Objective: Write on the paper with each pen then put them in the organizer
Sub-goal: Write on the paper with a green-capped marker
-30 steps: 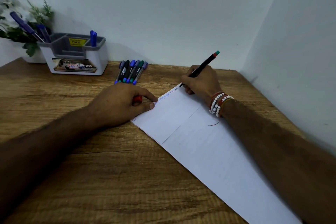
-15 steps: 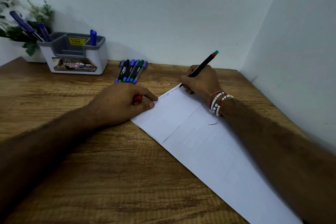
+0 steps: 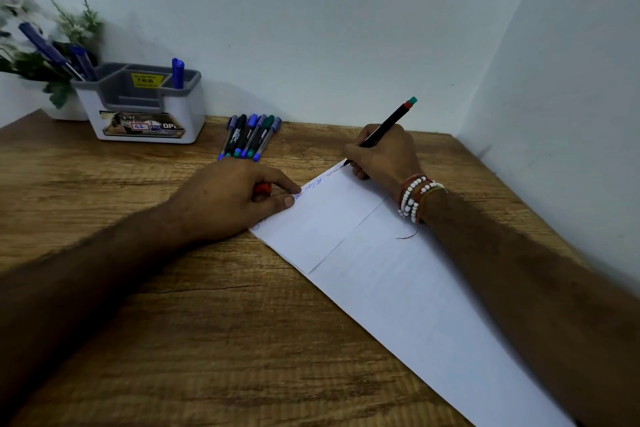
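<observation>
**A:** Anything readable on the organizer [image 3: 145, 114]?

**B:** A yellow price sticker [image 3: 147, 80] inside it, its digits unclear. The front label shows "42" in a red box, then "OP". Blue pens [image 3: 177, 73] stand in it, and a row of pens [image 3: 249, 137] lies just right of it on the desk [image 3: 173, 322].

**A:** And the hands?

**B:** The left hand [image 3: 235, 198] has its grip pinched on a red cap [image 3: 262, 188], thumb pressing the paper [image 3: 398, 281] beside scribbles [image 3: 311, 185] too small to read. The right hand [image 3: 384, 156] has its grip clamped on a black pen [image 3: 384, 125], tip touching the paper's far edge.
</observation>
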